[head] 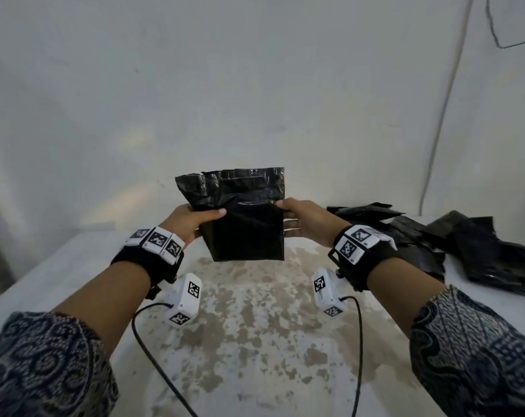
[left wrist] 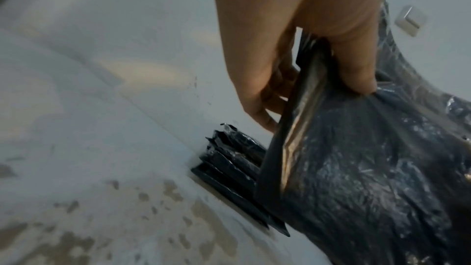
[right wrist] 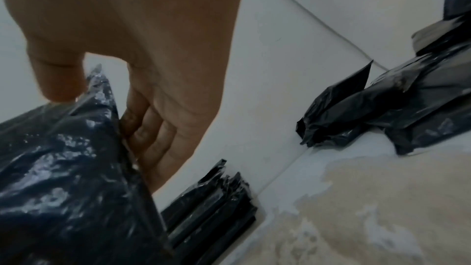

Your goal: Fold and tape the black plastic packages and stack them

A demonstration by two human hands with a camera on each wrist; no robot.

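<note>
Left hand [head: 195, 219] pinching the left edge of a black plastic package [head: 246, 227], thumb on the front, fingers behind; right hand [head: 303, 221] pinching the right edge likewise. Package held upright above the worn white table [head: 255, 341], crumpled top flap standing open, not yet folded. Behind and below, a neat stack of finished packages [right wrist: 211, 209] against the wall; off to the right, a loose heap of unfolded packages [head: 465, 245]. Likely trouble: slick film slipping from a shallow pinch, or a skewed fold if one side drops first.
</note>
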